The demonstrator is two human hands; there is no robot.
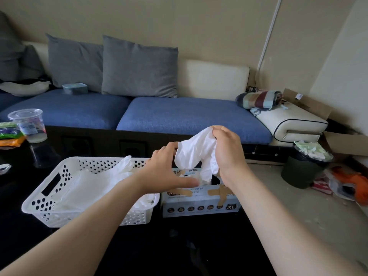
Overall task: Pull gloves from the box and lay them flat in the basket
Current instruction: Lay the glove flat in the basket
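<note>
A pale blue glove box (201,204) marked XL stands on the black table, with its top opening facing up. My right hand (225,150) pinches a white glove (196,154) by its upper edge and holds it above the box, its lower end hanging into the opening. My left hand (167,166) reaches over the box with fingers extended, fingertips touching the glove's left edge and thumb stretched over the box top. To the left of the box stands a white perforated basket (41,204) with several white gloves (93,184) lying in it.
A clear plastic cup (29,124) and snack packets (10,134) sit at the table's far left. Behind the table runs a blue sofa (179,114) with grey cushions. A dark bin (304,168), cardboard and litter lie on the floor at right.
</note>
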